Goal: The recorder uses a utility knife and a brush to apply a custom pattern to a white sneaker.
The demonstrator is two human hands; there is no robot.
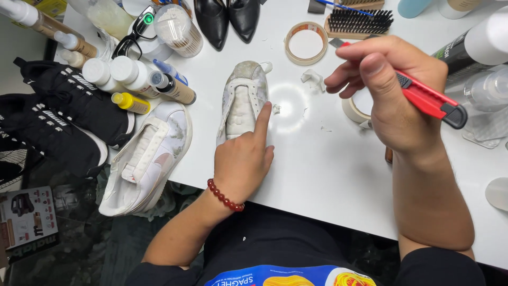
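Note:
A dirty white sneaker [244, 92] stuffed with white paper lies on the white table [317, 159], toe pointing away from me. My left hand [244, 159], with a red bead bracelet at the wrist, rests on the sneaker's heel end, its index finger stretched along the shoe's right side. My right hand [389, 92] hovers to the right above the table and grips a red and black utility knife [428, 98]. Small scraps of white paper [313, 79] lie between the shoe and that hand.
A second white sneaker [151, 156] and black sneakers [63, 116] lie at the left, beside several bottles [132, 77]. Black heeled shoes [227, 18], a tape roll [306, 43], a brush [360, 22], and another tape roll [355, 108] sit farther back.

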